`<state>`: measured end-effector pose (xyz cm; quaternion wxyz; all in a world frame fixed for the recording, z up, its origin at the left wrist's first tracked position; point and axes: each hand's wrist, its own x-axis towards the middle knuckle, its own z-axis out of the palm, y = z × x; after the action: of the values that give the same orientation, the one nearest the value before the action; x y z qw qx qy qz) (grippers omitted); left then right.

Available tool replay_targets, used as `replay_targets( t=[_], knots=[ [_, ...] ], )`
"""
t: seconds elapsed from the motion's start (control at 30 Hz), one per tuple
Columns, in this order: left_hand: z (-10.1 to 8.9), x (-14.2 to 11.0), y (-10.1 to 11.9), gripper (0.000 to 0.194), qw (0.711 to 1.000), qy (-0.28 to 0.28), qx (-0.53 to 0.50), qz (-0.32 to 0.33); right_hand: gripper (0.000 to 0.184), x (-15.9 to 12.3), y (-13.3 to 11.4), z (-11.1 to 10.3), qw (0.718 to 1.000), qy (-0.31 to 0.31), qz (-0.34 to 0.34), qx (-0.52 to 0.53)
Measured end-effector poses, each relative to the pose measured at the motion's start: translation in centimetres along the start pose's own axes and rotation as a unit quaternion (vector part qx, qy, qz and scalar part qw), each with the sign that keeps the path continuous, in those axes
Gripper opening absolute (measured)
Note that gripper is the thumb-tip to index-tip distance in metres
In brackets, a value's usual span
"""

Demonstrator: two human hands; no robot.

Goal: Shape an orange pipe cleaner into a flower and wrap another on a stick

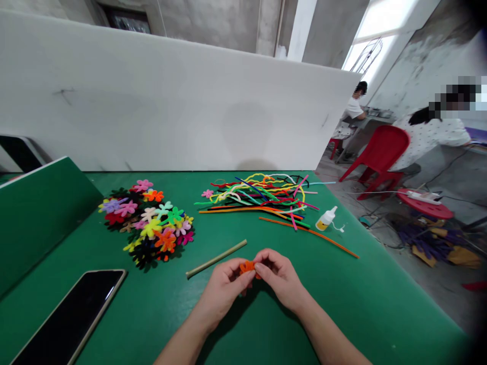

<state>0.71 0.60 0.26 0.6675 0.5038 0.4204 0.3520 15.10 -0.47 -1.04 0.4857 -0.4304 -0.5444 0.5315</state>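
Your left hand and right hand pinch the orange fuzz, which sits between them, touching both.

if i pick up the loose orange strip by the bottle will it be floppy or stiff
The orange strip looks thin, so probably very light. Its gentle bend suggests it is pliable, not rigid. The wavy strips behind hint it may hold a bend.

Green tabletop under flowers, pipe cleaners, stick, bottle, phone.
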Motion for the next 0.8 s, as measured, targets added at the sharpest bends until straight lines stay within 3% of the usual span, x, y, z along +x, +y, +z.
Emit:
replay_targets(
  t=[0.37,0.6,0.8],
  knots=[
    [0.14,-0.11,-0.44,0.014,0.987,-0.012,-0.159,-0.036,0.014,-0.18,-0.21,-0.11,0.995,0.004,-0.065,-0.082],
    [0.14,-0.08,-0.21,0.018,1.0,0.008,-0.019,0.013,0.016,-0.07,0.15,-0.04,1.0,-0.01,-0.001,-0.005],
    [0.29,-0.15,0.16,0.019,0.996,0.027,0.062,0.053,0.019,0.0,0.01,0.11,1.0,-0.003,0.031,-0.001]
  ],
)
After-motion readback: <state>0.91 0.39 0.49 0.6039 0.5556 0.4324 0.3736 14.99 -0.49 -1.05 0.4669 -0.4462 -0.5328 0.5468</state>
